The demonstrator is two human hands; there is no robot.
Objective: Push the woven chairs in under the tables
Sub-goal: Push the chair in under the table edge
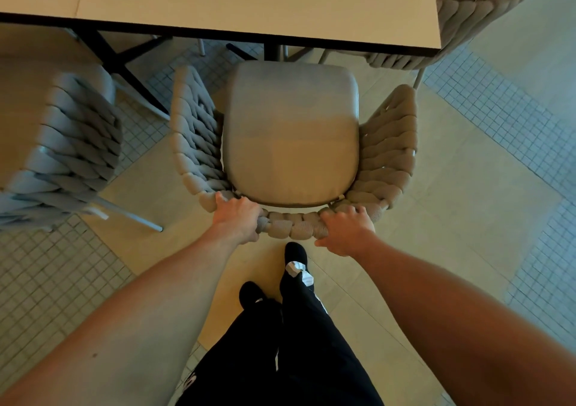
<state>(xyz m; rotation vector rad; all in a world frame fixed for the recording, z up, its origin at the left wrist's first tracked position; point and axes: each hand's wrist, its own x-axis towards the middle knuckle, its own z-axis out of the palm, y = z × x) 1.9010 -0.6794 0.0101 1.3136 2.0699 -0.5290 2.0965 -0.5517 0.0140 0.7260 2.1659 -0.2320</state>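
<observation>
1. Right now both hands hold the top rail of the woven chair: the left hand is wrapped over the rail's left corner, the right hand over its right corner, each grip pressed closed around the braided rope with fingers curled to the seat side.
2. Ahead of the grips, the seat cushion points at the desk; only its front edge reaches the desk's dark rim, so most of the chair stands out in the open.
3. Handling, as a guess: the thick rope is soft and gives under the fingers, yet it looks rough enough not to slip. The frame beneath seems stiff (thin metal legs), so the chair is likely light and should slide on the smooth floor tiles.
4. The back rail is the sensible hold, wide apart for steering straight.
5. Left of the grips stands a second woven chair; another sits far ahead to the right.
</observation>
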